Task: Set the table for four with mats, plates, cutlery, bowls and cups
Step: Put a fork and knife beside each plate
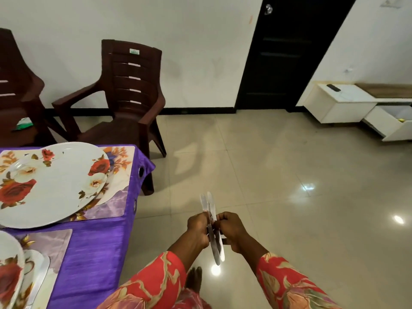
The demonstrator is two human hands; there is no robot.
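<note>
Over the floor, right of the table, my left hand (199, 230) and my right hand (233, 231) both grip a small bundle of steel table knives (211, 219); blades stick out above and below my fists. On the purple tablecloth (98, 241) a large floral plate (51, 186) lies on a floral mat (116, 175). At the lower left a second floral plate (9, 277) lies on another mat (53, 244), with a knife (41, 277) beside it.
Two dark brown plastic chairs (124, 103) (15, 97) stand behind the table against the white wall. A black door (287, 52) is at the back. A white low cabinet (347, 103) with an open drawer sits far right. The tiled floor (289, 197) is glossy.
</note>
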